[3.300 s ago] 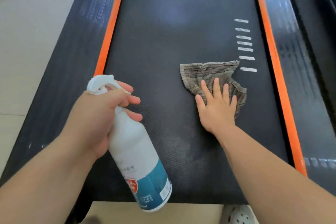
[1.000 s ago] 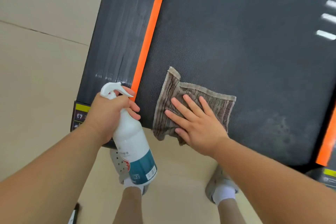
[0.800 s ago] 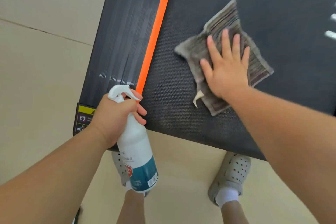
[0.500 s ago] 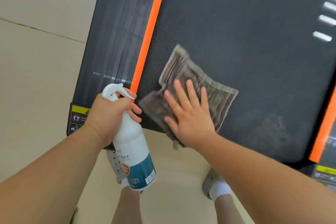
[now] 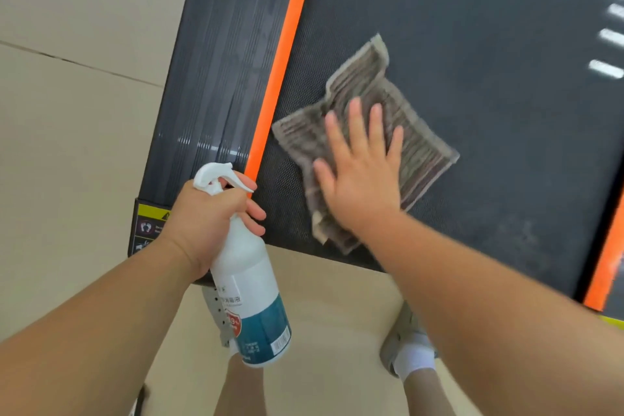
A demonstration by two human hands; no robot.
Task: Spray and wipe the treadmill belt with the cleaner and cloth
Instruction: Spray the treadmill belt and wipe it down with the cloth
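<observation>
Head view: right hand (image 5: 363, 179), fingers straight and spread, is pressing the striped grey-brown cloth (image 5: 418, 145) flat on the black treadmill belt (image 5: 489, 44) near its orange edge strip (image 5: 283, 57). Left hand (image 5: 206, 216) is gripping the white-and-teal spray cleaner bottle (image 5: 250, 297), tilted, off the belt's near end.

The dark belt (image 5: 472, 44) carries a crumpled striped cloth (image 5: 415, 145) at its near left corner, just right of the orange strip (image 5: 283, 61). Beige tiled floor (image 5: 67, 111) shows to the left and near, with two shoes (image 5: 401, 326) standing on it.
</observation>
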